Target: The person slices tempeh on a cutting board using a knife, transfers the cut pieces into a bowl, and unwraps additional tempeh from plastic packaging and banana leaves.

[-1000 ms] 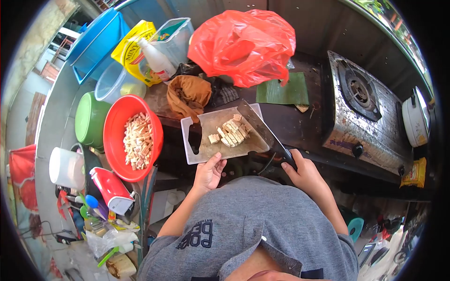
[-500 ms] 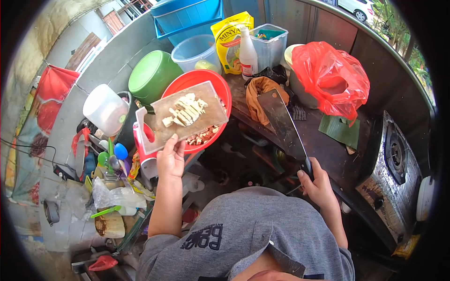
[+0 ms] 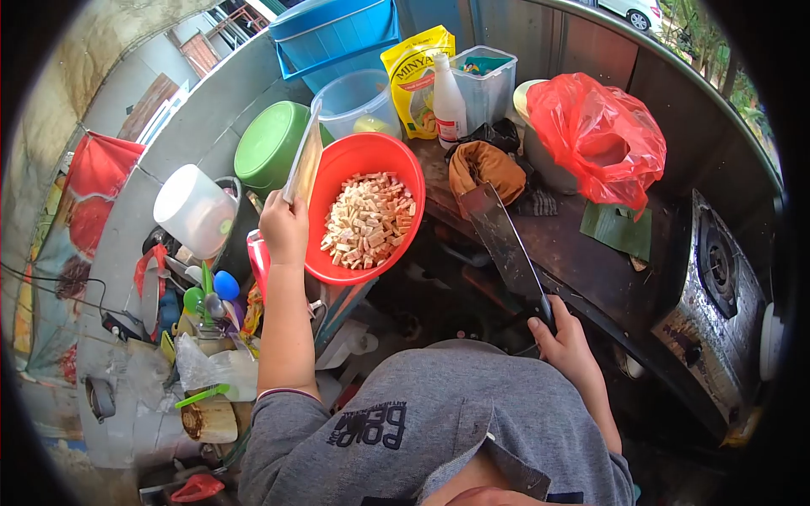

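Observation:
My left hand (image 3: 284,229) grips the near end of the cutting board (image 3: 305,160), which is tipped steeply on edge at the left rim of the red basin (image 3: 415,158). Small pale cut pieces (image 3: 369,221) lie heaped in the basin. No pieces can be made out on the board's narrow visible face. In my right hand (image 3: 564,334) is the handle of a wide cleaver (image 3: 508,244), its blade pointing up and left over the edge of the dark table, near a brown cloth (image 3: 486,171).
Behind the basin are a green tub (image 3: 272,145), a clear tub (image 3: 358,99), a white bottle (image 3: 448,105) and a yellow pouch (image 3: 417,78). A red plastic bag (image 3: 595,139) and a gas stove (image 3: 717,287) are at right. Utensils crowd the lower left.
The board went from level, carrying cut pieces, to over the basin, and is now tipped up at its left side. The pieces are off it, and the basin's heap shows fully. The view swung left.

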Demonstrator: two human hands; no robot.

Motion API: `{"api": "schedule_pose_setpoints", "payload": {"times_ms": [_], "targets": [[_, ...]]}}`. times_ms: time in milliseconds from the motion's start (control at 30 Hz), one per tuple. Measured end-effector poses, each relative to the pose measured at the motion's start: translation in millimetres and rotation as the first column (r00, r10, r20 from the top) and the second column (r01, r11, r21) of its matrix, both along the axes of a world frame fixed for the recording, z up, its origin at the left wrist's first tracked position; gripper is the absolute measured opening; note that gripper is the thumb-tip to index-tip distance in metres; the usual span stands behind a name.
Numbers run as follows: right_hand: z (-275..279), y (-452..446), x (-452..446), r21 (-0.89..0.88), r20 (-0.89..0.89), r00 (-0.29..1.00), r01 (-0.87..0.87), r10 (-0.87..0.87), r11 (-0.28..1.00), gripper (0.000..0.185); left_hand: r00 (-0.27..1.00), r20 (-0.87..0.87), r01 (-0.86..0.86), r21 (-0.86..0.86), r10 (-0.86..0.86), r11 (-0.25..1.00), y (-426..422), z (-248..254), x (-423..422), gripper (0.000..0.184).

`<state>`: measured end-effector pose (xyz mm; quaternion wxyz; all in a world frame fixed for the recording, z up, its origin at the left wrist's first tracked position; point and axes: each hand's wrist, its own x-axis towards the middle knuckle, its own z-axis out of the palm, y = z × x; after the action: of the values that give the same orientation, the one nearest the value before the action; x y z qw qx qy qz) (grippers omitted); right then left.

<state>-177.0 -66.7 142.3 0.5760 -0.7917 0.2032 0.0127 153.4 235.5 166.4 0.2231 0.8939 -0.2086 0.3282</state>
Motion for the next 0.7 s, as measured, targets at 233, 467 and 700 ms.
{"api": "schedule_pose_setpoints", "payload": {"times_ms": [233,467,700], "targets": [[-3,8,7,-0.024,0.014,1.000,0.000,0.001,1.000,0.033,0.999,-0.046,-0.011,-0.346,-0.006,0.938,18,10,-17,0.018],[-12,13,17,-0.085,0.035,0.998,-0.053,0.056,0.995,0.035,0.974,-0.102,0.044,-0.794,-0.204,0.607,22,12,-35,0.023],[-5,-4,-8,-0.203,0.346,0.938,0.051,0.023,0.978,0.037,0.605,-0.346,0.097,-0.862,-0.717,0.498,-60,0,-120,0.024]]}}
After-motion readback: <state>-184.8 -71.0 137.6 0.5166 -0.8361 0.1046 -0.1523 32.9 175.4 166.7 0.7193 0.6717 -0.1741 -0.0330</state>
